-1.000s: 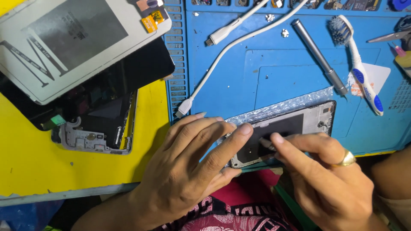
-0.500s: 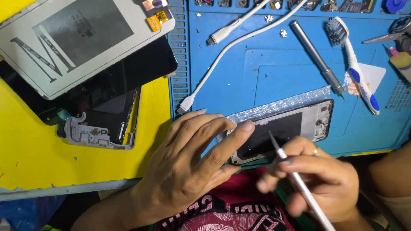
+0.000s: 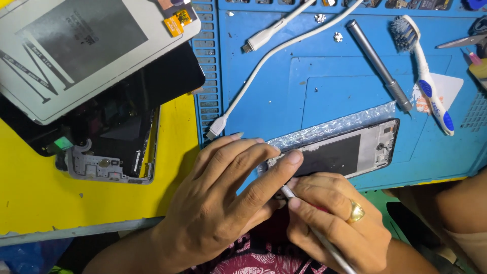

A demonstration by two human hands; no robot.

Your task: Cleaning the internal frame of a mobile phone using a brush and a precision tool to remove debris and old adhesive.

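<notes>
The left hand (image 3: 223, 203) lies flat on the near end of the phone frame (image 3: 337, 155), fingers spread to pin it to the blue mat (image 3: 264, 91). The right hand (image 3: 335, 223) pinches thin tweezers (image 3: 312, 228), tip at the frame's edge.

Grey phone frame (image 3: 350, 152) flat on mat

Both hands are bare, with no gloves and no sleeves reaching the wrists. The left hand (image 3: 223, 203) carries no jewellery; its nails are short and trimmed. The right hand (image 3: 335, 218) wears a chunky gold ring (image 3: 355, 212) on one finger. Just below the ring, between the two wrists, shows dark red clothing (image 3: 264, 261) with a pale printed pattern.
</notes>
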